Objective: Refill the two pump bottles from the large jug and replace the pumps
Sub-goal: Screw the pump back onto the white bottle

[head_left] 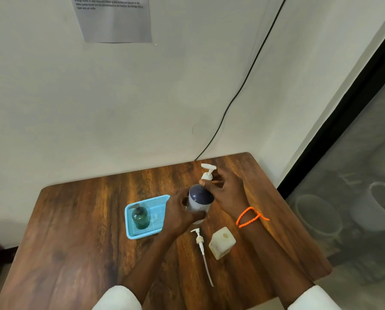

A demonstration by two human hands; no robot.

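on the brown wooden table [75,220], a light blue mesh plastic tray [158,201] holds a dark green pump bottle [140,217] standing upright with its pump on; just right of it the left hand [178,214] grips the body of a white bottle with a dark blue shoulder [199,201], lifted and tilted. the right hand [228,189] pinches its white pump [208,172] at the collar; nearer, a loose white pump with a long tube [201,247] lies beside a cream square jug [222,242], open-mouthed.
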